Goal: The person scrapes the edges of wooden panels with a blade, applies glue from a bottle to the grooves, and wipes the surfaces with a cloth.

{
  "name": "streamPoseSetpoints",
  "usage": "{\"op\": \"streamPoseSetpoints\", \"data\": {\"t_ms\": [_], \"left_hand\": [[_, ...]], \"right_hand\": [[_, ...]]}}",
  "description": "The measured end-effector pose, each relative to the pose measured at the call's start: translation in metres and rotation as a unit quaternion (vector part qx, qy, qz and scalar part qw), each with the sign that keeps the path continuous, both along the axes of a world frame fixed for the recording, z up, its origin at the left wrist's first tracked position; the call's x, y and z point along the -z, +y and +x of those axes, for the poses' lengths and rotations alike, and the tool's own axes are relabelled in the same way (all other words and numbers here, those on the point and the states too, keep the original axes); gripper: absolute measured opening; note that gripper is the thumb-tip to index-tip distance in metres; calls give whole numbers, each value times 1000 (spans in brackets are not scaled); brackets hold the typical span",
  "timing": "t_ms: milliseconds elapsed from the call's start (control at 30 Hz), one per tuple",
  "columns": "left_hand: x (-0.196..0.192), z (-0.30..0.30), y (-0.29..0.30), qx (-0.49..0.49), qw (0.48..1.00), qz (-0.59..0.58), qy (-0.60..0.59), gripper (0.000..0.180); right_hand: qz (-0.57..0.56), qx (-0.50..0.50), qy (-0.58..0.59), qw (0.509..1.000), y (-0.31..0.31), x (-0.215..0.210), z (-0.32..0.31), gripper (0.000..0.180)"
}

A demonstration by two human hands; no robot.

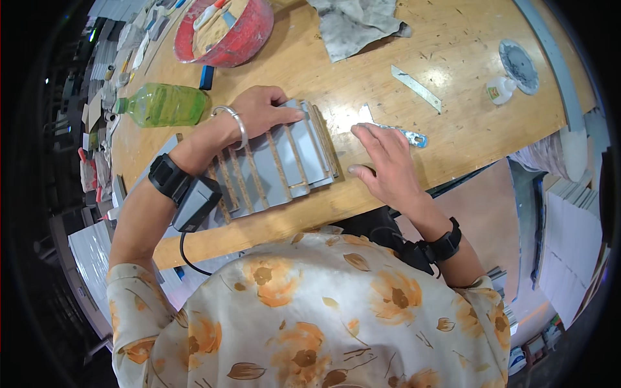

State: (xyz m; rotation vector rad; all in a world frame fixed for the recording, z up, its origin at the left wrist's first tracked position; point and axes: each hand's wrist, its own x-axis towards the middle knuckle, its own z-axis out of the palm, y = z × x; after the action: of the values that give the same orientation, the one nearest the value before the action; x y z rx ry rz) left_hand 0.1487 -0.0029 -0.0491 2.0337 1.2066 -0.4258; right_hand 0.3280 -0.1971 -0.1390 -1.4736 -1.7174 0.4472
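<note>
A stack of flat grey panels with narrow brown, rough strips lies near the table's front edge. My left hand grips its far edge, thumb laid along the top and the other fingers partly hidden. To the right of the stack, my right hand hovers with fingers apart and nothing in it. Just beyond its fingertips lies a putty knife with a blue and white handle, partly covered by the hand.
A red bowl of tan powder and a green liquid bottle stand at the far left, by a small blue block. Farther off are a grey cloth, a flat metal blade, a small white bottle and a round grey dish.
</note>
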Motion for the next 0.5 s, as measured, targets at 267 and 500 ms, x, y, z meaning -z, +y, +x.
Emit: {"op": "streamPoseSetpoints", "data": {"t_ms": [267,500], "left_hand": [[0,22,10,87,996,27,-3,40],[7,13,27,42,996,-70,-39,30]], "right_hand": [[18,11,40,999,0,7,4,51],[49,85,-61,993,1,-15,17,40]]}}
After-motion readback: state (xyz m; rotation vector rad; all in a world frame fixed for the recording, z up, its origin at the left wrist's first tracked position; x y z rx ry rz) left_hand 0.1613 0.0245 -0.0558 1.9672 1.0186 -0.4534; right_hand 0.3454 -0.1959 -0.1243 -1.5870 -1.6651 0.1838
